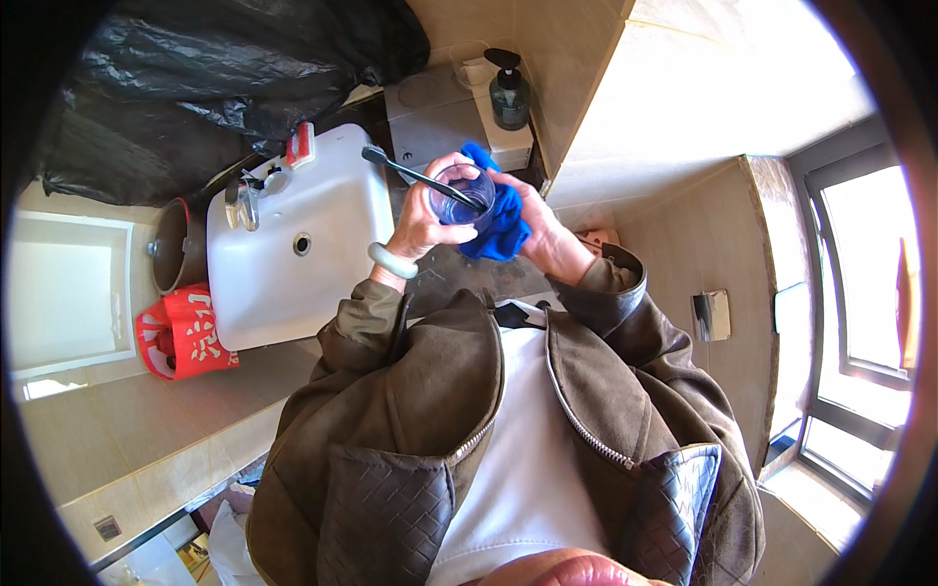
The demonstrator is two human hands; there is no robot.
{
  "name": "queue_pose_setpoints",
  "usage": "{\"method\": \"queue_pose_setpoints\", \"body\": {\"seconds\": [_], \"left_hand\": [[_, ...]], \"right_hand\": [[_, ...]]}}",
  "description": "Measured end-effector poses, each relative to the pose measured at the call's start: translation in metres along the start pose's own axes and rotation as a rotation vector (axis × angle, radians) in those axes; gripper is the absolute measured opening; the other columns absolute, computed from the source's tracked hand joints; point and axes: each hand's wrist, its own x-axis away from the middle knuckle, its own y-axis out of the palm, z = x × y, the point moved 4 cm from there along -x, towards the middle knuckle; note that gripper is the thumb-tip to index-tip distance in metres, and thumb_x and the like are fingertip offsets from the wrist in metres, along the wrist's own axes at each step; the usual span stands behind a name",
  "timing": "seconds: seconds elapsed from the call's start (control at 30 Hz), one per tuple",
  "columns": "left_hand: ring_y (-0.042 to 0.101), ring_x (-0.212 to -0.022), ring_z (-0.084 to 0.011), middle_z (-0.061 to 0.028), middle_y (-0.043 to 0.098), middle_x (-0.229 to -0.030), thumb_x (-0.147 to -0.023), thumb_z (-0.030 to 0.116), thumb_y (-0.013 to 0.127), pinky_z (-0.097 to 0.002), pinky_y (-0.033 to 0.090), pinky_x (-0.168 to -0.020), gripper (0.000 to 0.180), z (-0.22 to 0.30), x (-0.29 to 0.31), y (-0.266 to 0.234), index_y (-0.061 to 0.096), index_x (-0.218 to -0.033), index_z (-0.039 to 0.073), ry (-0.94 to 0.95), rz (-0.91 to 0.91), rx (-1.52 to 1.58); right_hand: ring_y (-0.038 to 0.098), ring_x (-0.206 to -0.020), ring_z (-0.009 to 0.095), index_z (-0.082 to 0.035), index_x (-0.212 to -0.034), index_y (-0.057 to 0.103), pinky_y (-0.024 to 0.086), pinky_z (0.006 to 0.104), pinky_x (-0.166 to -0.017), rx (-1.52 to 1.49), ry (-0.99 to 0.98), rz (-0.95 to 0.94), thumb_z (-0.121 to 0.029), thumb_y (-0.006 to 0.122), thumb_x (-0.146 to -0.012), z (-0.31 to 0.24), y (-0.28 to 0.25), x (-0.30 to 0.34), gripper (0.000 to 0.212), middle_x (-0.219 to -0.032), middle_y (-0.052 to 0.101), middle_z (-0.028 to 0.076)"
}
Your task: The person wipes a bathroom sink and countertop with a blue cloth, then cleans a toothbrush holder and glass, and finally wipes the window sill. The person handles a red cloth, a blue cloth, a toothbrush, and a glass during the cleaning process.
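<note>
My left hand is wrapped round a clear cup, with a pale bangle on that wrist. A dark toothbrush stands slanted in the cup, its head sticking out over the rim toward the sink. My right hand holds a bright blue cloth against the cup's right side. Part of the cloth shows above the cup, behind its rim. The right fingers are partly hidden by the cloth and cup. Both hands are above the dark countertop, to the right of the white sink.
A faucet and a red-and-white brush or sponge are at the sink's far side. Black plastic sheeting covers the back left. A dark pump bottle stands on a box at the far corner. A red bag sits left of the sink.
</note>
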Motion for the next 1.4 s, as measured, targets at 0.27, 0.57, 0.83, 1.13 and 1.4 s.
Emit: {"method": "queue_pose_setpoints", "body": {"seconds": [0.27,0.57,0.83,1.13,1.4], "left_hand": [[0.054,-0.118,-0.0208,-0.0078,0.057,-0.123,-0.056,0.002,0.081,-0.0366,0.042,-0.107,0.09,-0.014,0.006,0.019,0.041,-0.137,0.004,-0.094,0.059,0.149],[0.049,-0.116,-0.0179,-0.0053,0.049,-0.126,-0.051,0.004,0.082,-0.0312,0.044,-0.092,0.111,-0.021,0.016,0.012,0.026,-0.147,0.011,-0.055,-0.038,-0.177],[0.042,-0.131,-0.0213,-0.0055,0.043,-0.142,-0.047,-0.002,0.08,-0.0337,0.031,-0.113,0.132,-0.006,0.016,0.028,0.01,-0.157,0.018,-0.165,-0.175,-0.054],[0.044,-0.125,-0.0179,-0.0044,0.039,-0.147,-0.042,0.004,0.088,-0.0324,0.039,-0.103,0.139,-0.015,0.022,0.019,0.011,-0.157,0.018,-0.311,-0.254,0.152],[0.059,-0.111,-0.022,-0.0127,0.06,-0.121,-0.052,-0.003,0.079,-0.0336,0.044,-0.103,0.123,-0.002,0.009,0.025,0.015,-0.156,0.013,-0.03,0.159,-0.15]], "right_hand": [[0.062,-0.099,0.017,-0.001,-0.124,0.054,0.052,0.0321,-0.08,0.588,-0.495,0.232,-0.035,0.062,-0.094,-0.016,-0.014,0.035,0.046,-0.111,0.064,0.011],[0.057,-0.114,0.041,-0.002,-0.136,0.046,0.047,0.048,-0.095,1.997,-0.989,-0.279,-0.016,0.057,-0.091,-0.023,0.066,0.073,0.048,-0.127,0.055,0.025],[0.069,-0.085,0.036,-0.002,-0.117,0.055,0.056,0.0446,-0.073,2.383,-0.723,-0.092,-0.019,0.069,-0.081,-0.034,0.071,0.068,0.042,-0.087,0.069,0.021],[0.07,-0.078,0.032,-0.007,-0.106,0.054,0.056,0.0425,-0.065,2.527,-0.997,-0.15,-0.011,0.066,-0.08,-0.012,0.081,0.072,0.029,-0.091,0.064,0.016],[0.068,-0.083,0.045,0.003,-0.099,0.059,0.056,0.0448,-0.074,1.716,-0.767,0.444,-0.026,0.074,-0.07,-0.044,0.029,0.041,0.043,-0.094,0.067,0.028]]}}
